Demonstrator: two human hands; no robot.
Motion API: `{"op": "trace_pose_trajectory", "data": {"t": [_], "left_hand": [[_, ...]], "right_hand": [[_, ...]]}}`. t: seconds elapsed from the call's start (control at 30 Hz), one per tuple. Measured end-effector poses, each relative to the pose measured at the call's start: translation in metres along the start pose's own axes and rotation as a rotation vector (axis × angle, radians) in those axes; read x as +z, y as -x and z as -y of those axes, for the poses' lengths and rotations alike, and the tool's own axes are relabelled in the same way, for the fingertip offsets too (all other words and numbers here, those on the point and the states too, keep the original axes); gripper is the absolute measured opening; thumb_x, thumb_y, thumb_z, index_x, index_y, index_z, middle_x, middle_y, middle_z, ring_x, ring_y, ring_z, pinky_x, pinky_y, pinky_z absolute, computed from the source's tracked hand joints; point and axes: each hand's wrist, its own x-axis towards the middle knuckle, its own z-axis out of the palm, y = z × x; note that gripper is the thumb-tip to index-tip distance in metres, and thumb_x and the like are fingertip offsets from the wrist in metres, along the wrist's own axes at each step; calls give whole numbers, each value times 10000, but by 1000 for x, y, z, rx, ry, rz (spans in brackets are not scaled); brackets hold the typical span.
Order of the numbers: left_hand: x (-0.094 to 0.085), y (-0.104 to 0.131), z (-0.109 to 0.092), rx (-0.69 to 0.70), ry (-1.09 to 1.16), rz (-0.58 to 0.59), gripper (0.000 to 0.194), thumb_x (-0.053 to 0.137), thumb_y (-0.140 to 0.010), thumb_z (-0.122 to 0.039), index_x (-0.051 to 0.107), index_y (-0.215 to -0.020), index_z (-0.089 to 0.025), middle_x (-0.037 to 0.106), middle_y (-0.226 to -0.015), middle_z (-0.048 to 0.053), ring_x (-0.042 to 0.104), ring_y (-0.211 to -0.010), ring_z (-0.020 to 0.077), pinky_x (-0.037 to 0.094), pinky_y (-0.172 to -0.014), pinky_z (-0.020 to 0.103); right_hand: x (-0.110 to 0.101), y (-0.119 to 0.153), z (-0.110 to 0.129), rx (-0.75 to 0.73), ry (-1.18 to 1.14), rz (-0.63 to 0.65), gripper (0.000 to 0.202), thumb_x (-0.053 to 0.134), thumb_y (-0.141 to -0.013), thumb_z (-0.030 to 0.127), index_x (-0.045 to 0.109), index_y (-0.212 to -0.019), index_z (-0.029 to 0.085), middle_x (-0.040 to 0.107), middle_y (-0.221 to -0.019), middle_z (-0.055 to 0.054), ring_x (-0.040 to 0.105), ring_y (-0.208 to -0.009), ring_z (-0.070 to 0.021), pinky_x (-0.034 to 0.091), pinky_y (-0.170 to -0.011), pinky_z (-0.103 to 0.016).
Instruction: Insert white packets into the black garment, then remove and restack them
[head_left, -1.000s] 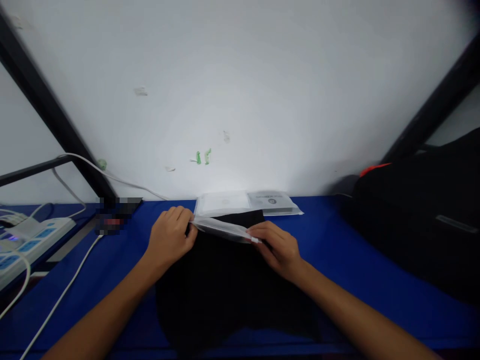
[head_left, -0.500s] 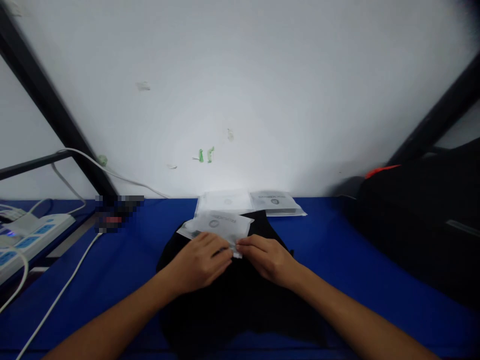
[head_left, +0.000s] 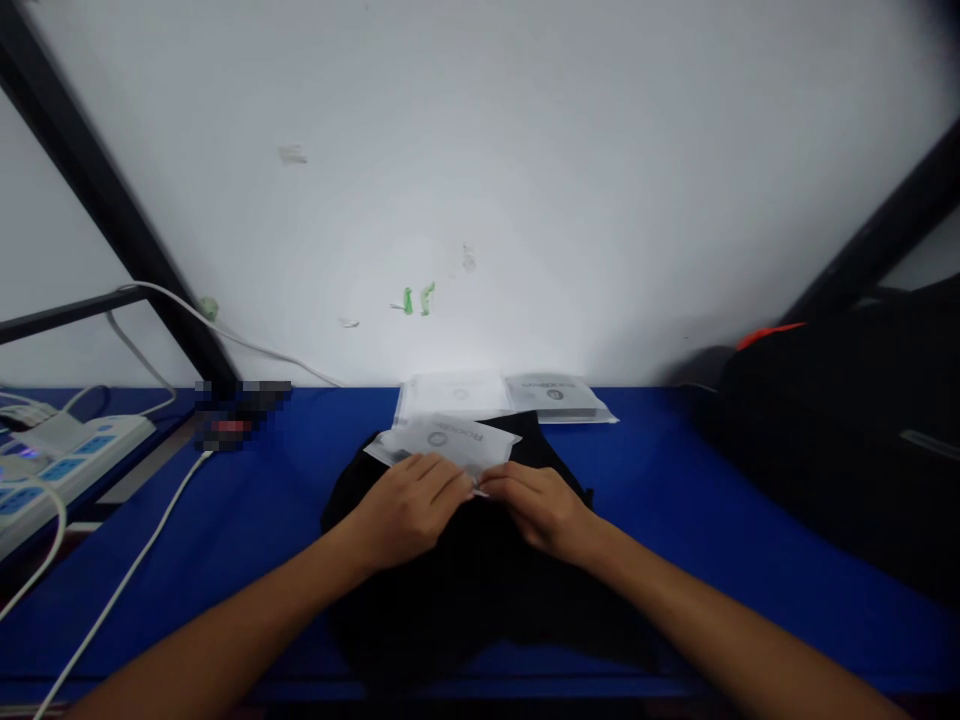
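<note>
A frosted plastic pouch [head_left: 465, 440] with dark print lies tilted above a black cloth item [head_left: 480, 600] on the blue table. Its near edge is pinched by my left hand [head_left: 409, 510], whose fingers are closed and partly hide that edge. Close beside it, my right hand [head_left: 544, 508] is closed on the pouch's near right corner. The fingertips of both hands almost meet there. Behind the held pouch, a white pouch [head_left: 450, 393] and a printed pouch with dark contents [head_left: 553, 394] lie against the wall.
A white power strip [head_left: 82, 470] with cables is at the left edge. A white cable [head_left: 142, 560] runs across the blue table [head_left: 720, 520]. On the right sits a large black bag [head_left: 847, 440] with an orange edge. Black frame bars [head_left: 112, 190] slant at both sides.
The pouch's near edge has shifted slightly up and away, and my left fingers have closed in more over it. The whole view has also moved a little.
</note>
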Motion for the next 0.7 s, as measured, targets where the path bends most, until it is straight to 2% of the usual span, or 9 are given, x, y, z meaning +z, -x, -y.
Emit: {"op": "trace_pose_trajectory", "data": {"t": [0.17,0.47,0.6,0.7], "left_hand": [[-5,-3,28,-74,-86,-21,213,401,-967,-111,596,-894,-156,618,-797,50,526,-753,190,432,-675,332],[-13,12,80,-250,-175,-79,183,438,-922,-98,603,-932,-177,674,-890,70,598,-877,219,448,-724,340],[-15,17,83,-297,-151,-118,172,434,-935,-120,596,-931,-178,689,-898,63,624,-836,197,468,-725,324],[-14,19,73,-343,21,-178,116,496,-947,-232,589,-980,-172,684,-932,53,633,-749,145,489,-682,266]], "right_hand": [[-12,-8,-3,140,-81,-139,233,410,-913,54,589,-968,192,676,-925,-69,659,-836,-147,548,-668,-259],[-42,-12,-17,278,46,-359,156,527,-929,134,630,-859,229,697,-796,-23,664,-757,-168,529,-678,-304],[-42,-6,-26,282,30,-369,129,527,-930,164,626,-880,230,704,-821,-34,671,-788,-188,538,-701,-336],[-37,-1,-32,232,-52,-270,105,513,-927,174,608,-948,213,700,-911,-65,669,-864,-195,545,-745,-352]]}}
